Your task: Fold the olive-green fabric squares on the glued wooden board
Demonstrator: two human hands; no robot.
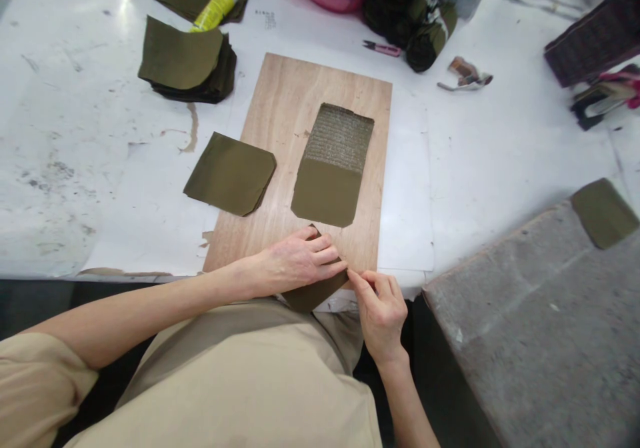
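The left hand (303, 260) lies palm down across an olive piece (311, 296) at the near edge of the wooden board (280, 91), fingers spread over it; its thumb is hidden, but it appears to press rather than grip. The right hand (383, 307) pinches the piece's right corner between thumb and forefinger. Probably the left steadies the thin sheet so that the right can work precisely at that corner. The piece sits close to the lap, set aslant, likely for easy reach by both hands.

Further up the board lies a longer panel (327, 191), perhaps spread out so its whole face is accessible: its near half is smooth and matt with clipped corners, its far half rough, ribbed and greyish. A short stack (230, 175) overlaps the board's left edge, apparently kept within reach. The board is pale, grained wood, flat and rectangular, on the white, stained bench (465, 148). Behind, a thicker pile (183, 55) shows a curling top sheet, suggesting pliable fabric or leather-like material
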